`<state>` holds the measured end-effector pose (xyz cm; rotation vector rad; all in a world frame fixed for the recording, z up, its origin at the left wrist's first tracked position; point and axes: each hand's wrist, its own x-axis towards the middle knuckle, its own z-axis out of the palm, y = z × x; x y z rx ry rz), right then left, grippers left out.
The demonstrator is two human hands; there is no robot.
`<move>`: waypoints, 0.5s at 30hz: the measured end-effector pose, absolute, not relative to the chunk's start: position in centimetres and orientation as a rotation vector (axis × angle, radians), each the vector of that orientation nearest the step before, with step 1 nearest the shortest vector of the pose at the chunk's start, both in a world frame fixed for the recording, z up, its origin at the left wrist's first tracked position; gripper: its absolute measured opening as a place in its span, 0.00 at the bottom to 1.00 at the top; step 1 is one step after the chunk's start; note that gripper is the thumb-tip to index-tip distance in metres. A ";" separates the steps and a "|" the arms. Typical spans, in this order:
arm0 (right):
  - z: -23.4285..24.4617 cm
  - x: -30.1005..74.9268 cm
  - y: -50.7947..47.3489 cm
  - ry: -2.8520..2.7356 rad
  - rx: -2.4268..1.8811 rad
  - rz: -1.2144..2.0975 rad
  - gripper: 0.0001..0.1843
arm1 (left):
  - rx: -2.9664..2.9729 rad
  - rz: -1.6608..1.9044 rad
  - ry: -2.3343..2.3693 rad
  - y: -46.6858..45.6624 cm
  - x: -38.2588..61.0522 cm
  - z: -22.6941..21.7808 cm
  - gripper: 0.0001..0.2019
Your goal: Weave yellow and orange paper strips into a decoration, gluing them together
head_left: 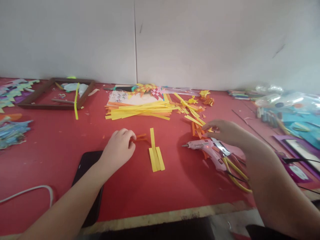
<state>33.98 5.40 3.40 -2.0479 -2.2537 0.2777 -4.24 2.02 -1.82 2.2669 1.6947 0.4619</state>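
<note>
My left hand (119, 149) rests on the red table (140, 190) with its fingers curled, pinching orange paper strips (140, 137). Just to its right lie three yellow paper strips (155, 154) side by side. My right hand (225, 130) hovers over a small heap of orange and yellow strips (197, 128), fingers bent down onto them; whether it grips one is not clear. Below that hand lie a pink glue gun (205, 148) and scissors with yellow handles (231, 163).
A big pile of yellow strips (140, 111) and woven paper pieces (150, 90) lie at the back. A wooden frame (53, 93) sits back left, a black phone (87, 173) under my left forearm, a white cable (30, 190) front left, and craft supplies (287, 110) at right.
</note>
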 end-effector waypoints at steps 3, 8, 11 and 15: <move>2.8 34.2 6.1 -2.394 -1.971 0.386 0.04 | 2.260 0.480 1.699 2.2 -4.3 -2.1 0.07; 1.6 33.4 6.9 -2.516 -1.858 0.405 0.06 | 2.253 0.500 1.707 2.3 -4.3 -2.3 0.07; 1.6 33.1 7.0 -2.520 -1.826 0.382 0.09 | 2.250 0.506 1.705 2.3 -4.3 -2.3 0.07; 2.8 32.9 6.6 -2.391 -1.870 0.292 0.11 | 2.233 0.531 1.696 2.3 -4.3 -2.3 0.07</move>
